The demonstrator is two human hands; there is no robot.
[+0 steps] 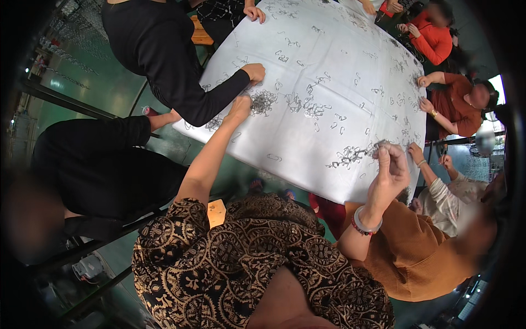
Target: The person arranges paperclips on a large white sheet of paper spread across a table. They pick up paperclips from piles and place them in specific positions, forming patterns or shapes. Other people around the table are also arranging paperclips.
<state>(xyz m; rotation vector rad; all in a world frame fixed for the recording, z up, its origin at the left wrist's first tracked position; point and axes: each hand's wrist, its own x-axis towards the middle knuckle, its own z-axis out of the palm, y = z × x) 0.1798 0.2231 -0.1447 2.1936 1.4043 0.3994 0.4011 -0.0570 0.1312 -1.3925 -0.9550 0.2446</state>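
Clip pile (263, 102) on white bench (307, 164), just right of left hand (239, 106); fingers curled down at the pile's edge, grip state not discernible. Right hand (390, 167) raised, fingertips pinched shut on small clip (379, 147), above second clip cluster (348, 156). Beyond left hand, black sleeve (208, 98) of another person; more clips scattered farther out.

One table (307, 164) with a white cover; small metal clips (264, 102) scattered over it — too many to count — gathered into about four denser heaps; one wooden stool (200, 33).
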